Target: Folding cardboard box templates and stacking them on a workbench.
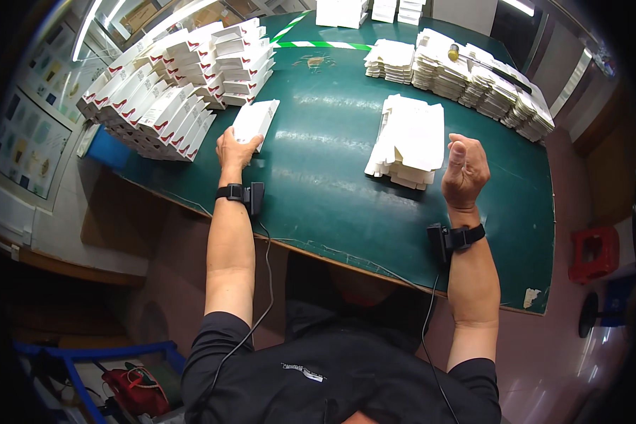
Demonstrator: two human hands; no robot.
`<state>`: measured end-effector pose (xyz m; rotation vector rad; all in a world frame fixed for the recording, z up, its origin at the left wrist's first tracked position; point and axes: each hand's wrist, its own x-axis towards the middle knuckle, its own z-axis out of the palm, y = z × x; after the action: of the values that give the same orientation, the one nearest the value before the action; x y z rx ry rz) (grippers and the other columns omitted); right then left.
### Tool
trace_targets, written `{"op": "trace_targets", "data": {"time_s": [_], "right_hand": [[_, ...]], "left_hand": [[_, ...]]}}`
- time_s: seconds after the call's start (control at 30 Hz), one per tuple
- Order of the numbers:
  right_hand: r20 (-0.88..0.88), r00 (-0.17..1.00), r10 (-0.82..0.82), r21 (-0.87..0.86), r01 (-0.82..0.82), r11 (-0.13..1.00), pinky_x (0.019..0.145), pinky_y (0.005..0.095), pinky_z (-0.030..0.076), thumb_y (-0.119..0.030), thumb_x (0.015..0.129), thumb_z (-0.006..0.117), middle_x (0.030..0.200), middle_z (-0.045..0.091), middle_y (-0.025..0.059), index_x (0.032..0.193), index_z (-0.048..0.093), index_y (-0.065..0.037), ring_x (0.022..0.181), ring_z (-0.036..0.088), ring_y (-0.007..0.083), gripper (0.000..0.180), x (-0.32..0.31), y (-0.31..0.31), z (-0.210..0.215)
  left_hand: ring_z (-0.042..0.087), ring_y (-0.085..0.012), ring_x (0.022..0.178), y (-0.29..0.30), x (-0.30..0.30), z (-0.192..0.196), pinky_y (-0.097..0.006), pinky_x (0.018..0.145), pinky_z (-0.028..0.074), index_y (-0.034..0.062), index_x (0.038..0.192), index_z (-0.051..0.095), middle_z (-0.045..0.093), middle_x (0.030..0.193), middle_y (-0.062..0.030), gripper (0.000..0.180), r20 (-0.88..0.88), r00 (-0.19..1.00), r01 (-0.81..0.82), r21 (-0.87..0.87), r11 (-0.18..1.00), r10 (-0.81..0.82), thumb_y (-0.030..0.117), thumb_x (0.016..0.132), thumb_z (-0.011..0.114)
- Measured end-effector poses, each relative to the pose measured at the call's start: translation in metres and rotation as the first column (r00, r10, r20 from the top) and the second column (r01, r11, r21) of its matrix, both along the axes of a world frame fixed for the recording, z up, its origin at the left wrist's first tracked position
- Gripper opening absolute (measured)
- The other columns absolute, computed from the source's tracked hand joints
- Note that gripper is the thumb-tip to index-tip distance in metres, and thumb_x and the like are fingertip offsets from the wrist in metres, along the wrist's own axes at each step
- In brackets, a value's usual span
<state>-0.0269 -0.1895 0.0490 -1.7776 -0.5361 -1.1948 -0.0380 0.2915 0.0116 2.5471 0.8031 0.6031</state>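
Starting at the far left of the green table, a large pile of folded white cartons with red marks lies stacked in leaning rows, reaching from the table's left edge toward its far side. Just right of that pile, the left hand grips the near end of a single folded white carton, fingers closed over it, and the carton lies flat on the table, slanting away toward the far side, its far corner close to the pile. A black wrist strap with a small box sits on that forearm, a thin cable trailing down toward the person's dark shirt. Farther right, near the middle of the table, a low stack of flat white carton blanks rests on the green surface. Just right of it and nearer, the right hand is raised above the table, holding nothing, its fingers loosely curled with the thumb up; it wears a matching strap. Along the far right edge run several more stacks of flat white blanks. A red stool stands on the floor at the far right.
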Motion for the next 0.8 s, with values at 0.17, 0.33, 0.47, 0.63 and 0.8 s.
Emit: {"op": "trace_targets", "data": {"time_s": [0.17,0.33,0.47,0.63,0.8], "right_hand": [[0.055,0.998,0.013,-0.016,-0.012,1.000,0.067,0.0317,0.051,-0.032,0.106,0.056,0.079,0.066,0.0099,0.091,0.070,-0.001,0.072,0.063,0.0223,0.037,-0.002,0.004,0.004],[0.118,0.993,0.003,-0.064,0.004,0.998,0.067,0.0332,0.052,-0.025,0.102,0.061,0.080,0.066,0.0103,0.091,0.070,-0.001,0.071,0.064,0.0237,0.028,-0.005,0.004,0.007],[0.082,0.996,0.029,-0.127,-0.019,0.992,0.068,0.0347,0.053,-0.026,0.095,0.071,0.081,0.066,0.0110,0.092,0.069,-0.001,0.072,0.064,0.0247,0.025,-0.013,0.006,0.008],[0.140,0.989,0.055,-0.185,-0.029,0.982,0.071,0.0365,0.054,-0.035,0.088,0.079,0.087,0.068,0.0120,0.099,0.068,0.000,0.078,0.066,0.0269,0.038,-0.018,0.011,0.010],[0.206,0.978,0.041,-0.268,0.016,0.963,0.077,0.0386,0.055,-0.041,0.084,0.082,0.102,0.069,0.0135,0.117,0.064,0.000,0.090,0.067,0.0291,0.056,-0.026,0.019,0.019]], "left_hand": [[0.055,-0.0321,0.127,0.000,-0.008,-0.009,-0.047,0.109,0.043,-0.0005,0.142,0.048,0.058,0.136,-0.0197,0.096,0.223,0.973,0.116,-0.253,0.961,-0.059,0.052,0.071,0.086],[0.056,-0.0271,0.123,-0.086,-0.013,0.032,-0.047,0.107,0.046,0.0007,0.141,0.047,0.057,0.136,-0.0155,0.080,0.653,0.756,0.636,-0.714,0.294,-0.048,0.042,0.082,0.082],[0.055,-0.0273,0.125,-0.156,-0.013,0.063,-0.046,0.108,0.047,0.0032,0.144,0.044,0.056,0.136,-0.0136,0.076,0.772,0.635,0.758,-0.630,-0.167,-0.033,0.039,0.086,0.079],[0.053,-0.0260,0.127,-0.230,-0.020,0.074,-0.046,0.109,0.046,0.0054,0.143,0.043,0.056,0.136,-0.0105,0.080,0.814,0.567,0.724,-0.565,-0.395,-0.126,0.046,0.085,0.080],[0.053,-0.0267,0.129,-0.255,-0.017,0.049,-0.046,0.111,0.045,0.0060,0.147,0.039,0.055,0.136,-0.0090,0.084,0.840,0.505,0.681,-0.529,-0.505,-0.198,0.048,0.086,0.079]]}}
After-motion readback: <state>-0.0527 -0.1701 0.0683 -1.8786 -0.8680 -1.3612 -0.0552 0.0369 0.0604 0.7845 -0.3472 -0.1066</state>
